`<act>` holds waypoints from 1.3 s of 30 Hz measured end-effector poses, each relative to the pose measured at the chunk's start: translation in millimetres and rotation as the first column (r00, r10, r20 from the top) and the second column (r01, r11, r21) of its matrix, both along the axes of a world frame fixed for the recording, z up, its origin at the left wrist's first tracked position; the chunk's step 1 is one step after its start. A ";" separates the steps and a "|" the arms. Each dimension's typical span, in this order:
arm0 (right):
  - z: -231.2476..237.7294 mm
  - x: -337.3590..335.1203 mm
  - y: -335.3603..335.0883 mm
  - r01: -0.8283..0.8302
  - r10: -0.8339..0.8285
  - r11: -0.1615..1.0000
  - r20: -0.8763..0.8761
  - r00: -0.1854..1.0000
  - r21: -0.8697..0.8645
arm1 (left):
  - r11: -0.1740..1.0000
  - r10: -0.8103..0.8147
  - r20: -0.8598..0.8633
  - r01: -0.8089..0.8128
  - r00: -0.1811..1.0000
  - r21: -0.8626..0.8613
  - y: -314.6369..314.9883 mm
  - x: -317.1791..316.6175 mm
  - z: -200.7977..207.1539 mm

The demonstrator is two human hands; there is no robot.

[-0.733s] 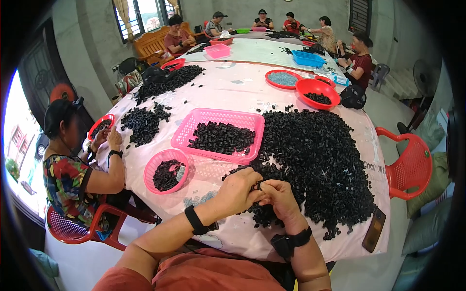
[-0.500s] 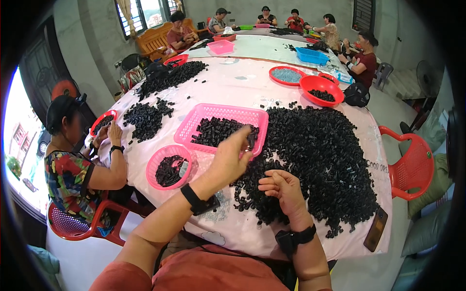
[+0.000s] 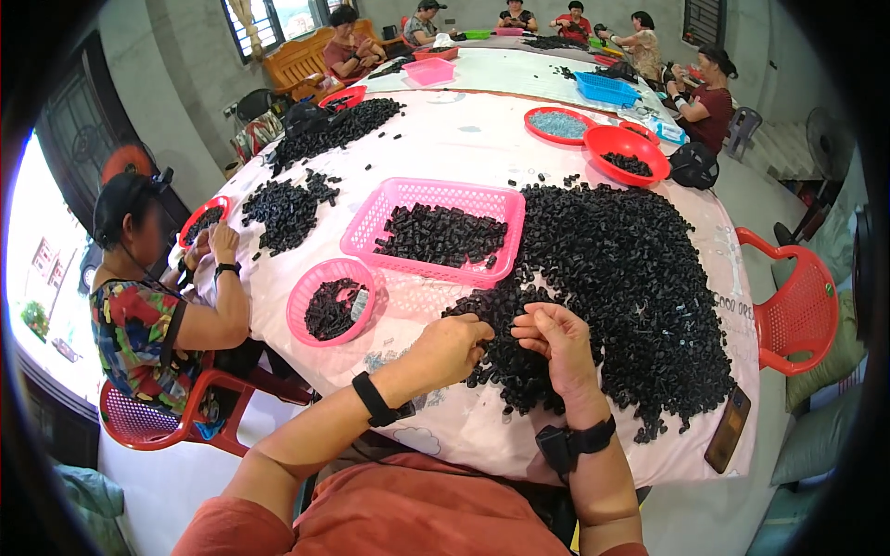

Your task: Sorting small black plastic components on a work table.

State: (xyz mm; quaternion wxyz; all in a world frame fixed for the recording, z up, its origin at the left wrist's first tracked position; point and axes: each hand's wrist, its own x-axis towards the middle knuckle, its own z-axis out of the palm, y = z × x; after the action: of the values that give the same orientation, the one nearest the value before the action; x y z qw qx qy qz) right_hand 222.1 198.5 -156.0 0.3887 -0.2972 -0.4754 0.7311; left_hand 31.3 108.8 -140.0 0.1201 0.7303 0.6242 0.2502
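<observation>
My left hand (image 3: 449, 350) is closed, fingertips pinched together, over the near-left edge of a large heap of small black plastic pieces (image 3: 621, 287). Close beside it on the right, my right hand (image 3: 559, 345) has its fingers curled in with the thumb against them, above the same heap. Whatever either hand holds is too small or hidden to make out. Beyond my left hand stands a pink rectangular basket (image 3: 417, 264) with black pieces inside. A round pink basket (image 3: 295, 315), left of my left hand, holds more black parts and a pale grey item.
Small clear bits (image 3: 378, 360) lie by my left forearm. A phone (image 3: 728, 429) rests at the table's right edge, near a red chair (image 3: 799, 301). Red bowls (image 3: 640, 144) and a blue basket (image 3: 607, 90) stand farther back. A co-worker (image 3: 167, 320) sits at left; several others sit beyond.
My left hand has come back from over the pink rectangular basket toward my right hand. My right hand stays over the heap, fingers still curled. The view has shifted slightly.
</observation>
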 end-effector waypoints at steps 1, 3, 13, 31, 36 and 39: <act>-0.9 0.3 0.6 -0.003 0.003 1.000 -0.002 1.000 -0.001 | 1.000 0.001 0.001 -0.001 1.000 -0.001 0.0 1.6 -1.3; -2.4 0.5 1.2 -0.007 0.007 1.000 -0.003 1.000 -0.004 | 1.000 -0.021 -0.063 0.022 0.998 0.011 0.8 2.5 -5.3; -9.4 -3.3 0.3 -0.082 0.080 0.988 0.024 0.997 0.128 | 0.996 0.084 0.192 -0.077 0.978 -0.047 -0.5 1.7 -2.4; -6.7 -3.1 -2.5 -0.175 0.173 0.977 0.027 0.985 0.120 | 0.994 0.099 0.226 -0.087 0.969 -0.059 -18.9 -9.0 11.5; -11.8 -3.2 0.0 -0.152 0.153 0.978 0.003 0.988 0.143 | 0.997 -0.003 0.006 0.003 1.000 -0.076 -28.7 -14.9 -3.4; -14.6 -3.4 0.6 -0.150 0.154 0.981 -0.023 0.988 0.122 | 0.996 0.005 0.005 -0.005 1.000 -0.084 -29.2 -11.1 -5.1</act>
State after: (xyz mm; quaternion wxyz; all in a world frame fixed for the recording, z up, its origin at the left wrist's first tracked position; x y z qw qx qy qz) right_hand 218.7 199.1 -170.6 0.3567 -0.2241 -0.5335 0.7334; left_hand 20.2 79.6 -145.1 0.1519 0.7224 0.6356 0.2258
